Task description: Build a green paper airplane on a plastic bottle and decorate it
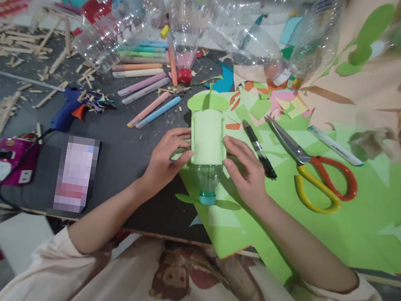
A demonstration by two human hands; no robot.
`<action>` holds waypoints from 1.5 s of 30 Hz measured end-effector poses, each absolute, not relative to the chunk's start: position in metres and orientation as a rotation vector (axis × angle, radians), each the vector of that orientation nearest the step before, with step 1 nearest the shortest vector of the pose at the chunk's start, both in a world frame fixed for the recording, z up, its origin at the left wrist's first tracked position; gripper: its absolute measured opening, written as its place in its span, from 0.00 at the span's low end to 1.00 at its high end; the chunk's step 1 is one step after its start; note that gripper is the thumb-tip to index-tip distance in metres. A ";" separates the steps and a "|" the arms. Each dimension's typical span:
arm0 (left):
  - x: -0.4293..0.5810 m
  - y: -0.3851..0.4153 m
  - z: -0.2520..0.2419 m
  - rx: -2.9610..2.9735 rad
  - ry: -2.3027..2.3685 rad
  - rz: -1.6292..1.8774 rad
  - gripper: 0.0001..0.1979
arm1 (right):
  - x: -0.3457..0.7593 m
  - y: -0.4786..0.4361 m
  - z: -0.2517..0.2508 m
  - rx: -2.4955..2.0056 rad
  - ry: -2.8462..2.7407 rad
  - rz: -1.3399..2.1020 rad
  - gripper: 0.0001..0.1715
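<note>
Between my two hands lies a plastic bottle (209, 174) wrapped in light green paper (207, 136), its teal cap (207, 199) pointing toward me. Green paper pieces stick out at its far end, and leaf-like green strips show beside the cap. My left hand (169, 158) curls its fingers and thumb against the left side of the wrap. From the right, the fingers of my right hand (245, 169) press on the other side. A black marker pen (260, 149) rests just beyond my right hand, and scissors (306, 161) with red and yellow handles lie further right.
On the left are a blue glue gun (69, 108), a purple power box (13, 163) with a black cable, and a phone (76, 174). Colored markers (145, 87), wood sticks (15, 50) and clear bottles (241, 31) fill the back. Green paper sheets (372, 211) cover the right side.
</note>
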State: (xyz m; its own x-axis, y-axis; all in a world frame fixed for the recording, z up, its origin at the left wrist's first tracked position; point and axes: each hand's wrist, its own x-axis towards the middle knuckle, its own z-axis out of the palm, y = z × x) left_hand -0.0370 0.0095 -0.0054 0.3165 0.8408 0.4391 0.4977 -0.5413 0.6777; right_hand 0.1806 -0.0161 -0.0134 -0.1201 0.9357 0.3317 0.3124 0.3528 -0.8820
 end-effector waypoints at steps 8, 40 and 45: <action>-0.038 0.011 -0.010 2.110 1.242 1.095 0.11 | 0.179 -0.014 -0.013 -1.172 -1.680 0.797 0.24; -0.053 0.021 -0.001 2.251 1.408 1.485 0.26 | 0.231 0.055 0.054 -1.401 -2.237 1.101 0.31; -0.053 0.020 -0.005 2.138 1.390 1.288 0.30 | 0.231 0.068 0.061 -1.565 -2.039 0.816 0.11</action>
